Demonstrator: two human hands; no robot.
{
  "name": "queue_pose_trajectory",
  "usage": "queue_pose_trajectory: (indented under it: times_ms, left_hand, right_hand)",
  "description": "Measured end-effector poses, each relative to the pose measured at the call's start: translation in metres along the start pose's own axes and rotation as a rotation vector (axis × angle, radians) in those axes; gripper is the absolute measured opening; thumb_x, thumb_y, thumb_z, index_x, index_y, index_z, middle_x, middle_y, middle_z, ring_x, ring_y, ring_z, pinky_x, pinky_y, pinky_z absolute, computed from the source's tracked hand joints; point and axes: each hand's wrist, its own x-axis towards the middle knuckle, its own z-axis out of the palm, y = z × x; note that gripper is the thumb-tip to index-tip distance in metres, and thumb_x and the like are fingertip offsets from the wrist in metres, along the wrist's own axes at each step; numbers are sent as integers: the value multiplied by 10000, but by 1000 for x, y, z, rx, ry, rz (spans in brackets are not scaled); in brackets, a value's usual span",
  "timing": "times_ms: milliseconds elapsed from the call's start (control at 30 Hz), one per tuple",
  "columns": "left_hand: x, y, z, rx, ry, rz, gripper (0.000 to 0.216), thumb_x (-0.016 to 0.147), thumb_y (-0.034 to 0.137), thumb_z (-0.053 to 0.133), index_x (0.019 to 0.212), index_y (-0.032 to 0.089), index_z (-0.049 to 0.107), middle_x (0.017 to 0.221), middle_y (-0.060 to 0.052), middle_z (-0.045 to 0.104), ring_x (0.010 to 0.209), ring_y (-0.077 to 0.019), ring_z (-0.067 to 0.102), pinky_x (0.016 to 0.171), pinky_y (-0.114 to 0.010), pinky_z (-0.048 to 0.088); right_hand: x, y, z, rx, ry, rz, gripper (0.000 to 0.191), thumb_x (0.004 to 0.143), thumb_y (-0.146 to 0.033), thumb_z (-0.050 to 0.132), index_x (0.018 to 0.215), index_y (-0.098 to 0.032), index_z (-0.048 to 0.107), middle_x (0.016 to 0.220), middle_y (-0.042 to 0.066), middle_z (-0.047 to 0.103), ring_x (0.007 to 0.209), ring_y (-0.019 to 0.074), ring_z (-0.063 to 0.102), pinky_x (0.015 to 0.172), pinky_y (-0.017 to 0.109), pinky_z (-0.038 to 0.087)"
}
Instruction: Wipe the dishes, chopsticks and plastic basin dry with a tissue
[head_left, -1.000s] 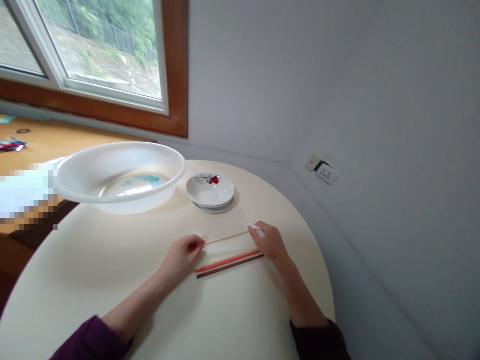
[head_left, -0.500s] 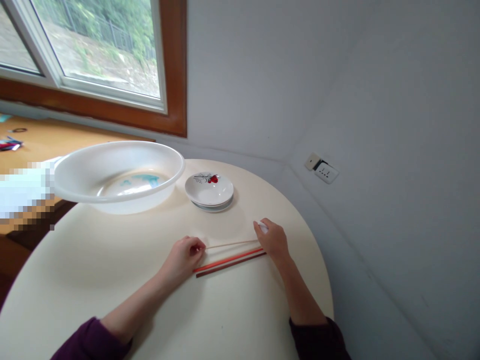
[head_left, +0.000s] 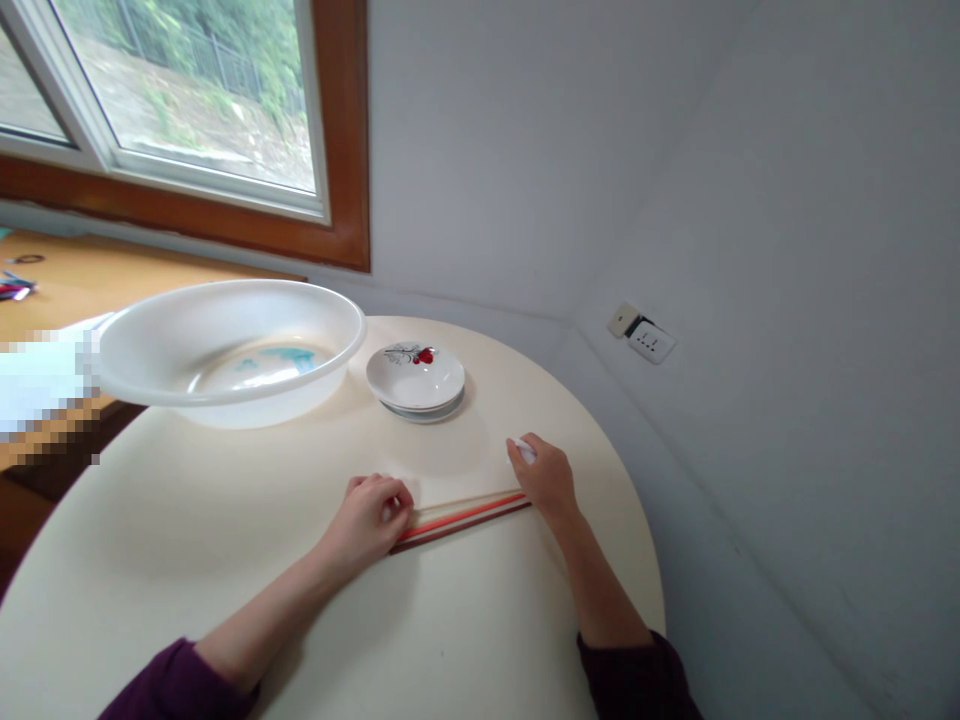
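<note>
Three chopsticks (head_left: 465,514), one pale, one red and one dark brown, lie side by side on the round cream table (head_left: 225,560). My left hand (head_left: 371,518) is curled at their left ends, fingers pinched on the pale one. My right hand (head_left: 544,478) rests at their right ends, fingers closed round a small white thing that I cannot make out.
A large white plastic basin (head_left: 225,350) stands at the table's far left. Beside it sits a short stack of small white plates (head_left: 415,380) with a red flower print. A grey wall with a socket (head_left: 651,340) runs close on the right. A wooden desk (head_left: 90,280) lies under the window.
The pale chopstick came down from a raised slant between both hands and now lies flat against the red and brown ones. Both hands drew slightly toward me.
</note>
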Motion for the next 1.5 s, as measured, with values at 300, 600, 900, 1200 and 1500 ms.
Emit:
queue_pose_trajectory:
  times_ms: [300, 600, 900, 1200, 1500]
  left_hand:
    - [0, 1, 0, -26, -9, 13, 174, 727, 216, 455, 606, 205, 580, 593, -1, 599, 641, -178, 544, 761, -348, 348]
    - [-3, 8, -4, -131, 135, 19, 170, 791, 330, 474, 761, 213, 594, 731, -25, 637, 726, -188, 559, 790, -350, 372]
    - [-7, 18, -4, -180, 268, 108, 250, 720, 285, 575, 958, 214, 552, 946, -63, 640, 907, -229, 539, 843, -374, 349]
    - [-7, 12, -4, -195, 423, 56, 140, 698, 172, 480, 786, 211, 581, 751, -7, 640, 759, -190, 561, 778, -333, 374]
    - [1, -16, -25, -382, 531, -153, 257, 728, 431, 551, 722, 185, 626, 671, -22, 652, 634, -177, 583, 597, -265, 435]
  right_hand:
    - [-1, 0, 2, 49, 14, -21, 282, 813, -382, 446, 642, -201, 578, 568, 16, 594, 520, 135, 489, 522, 225, 304]
    - [-13, -19, 8, 252, 43, -66, 372, 889, -356, 306, 1022, -161, 594, 853, 102, 689, 733, 202, 632, 653, 267, 442]
    - [-61, -84, 6, 643, -97, -551, 335, 915, -266, 325, 1185, -195, 510, 1089, 84, 639, 1005, 178, 587, 874, 325, 459]
    - [-66, -91, 9, 689, -145, -664, 404, 858, -181, 426, 1258, -232, 443, 1176, 64, 591, 1115, 182, 521, 947, 356, 435]
    - [-81, -77, 28, 216, -253, -427, 551, 875, -329, 416, 1382, -156, 290, 1397, 131, 359, 1299, 279, 305, 1053, 520, 246]
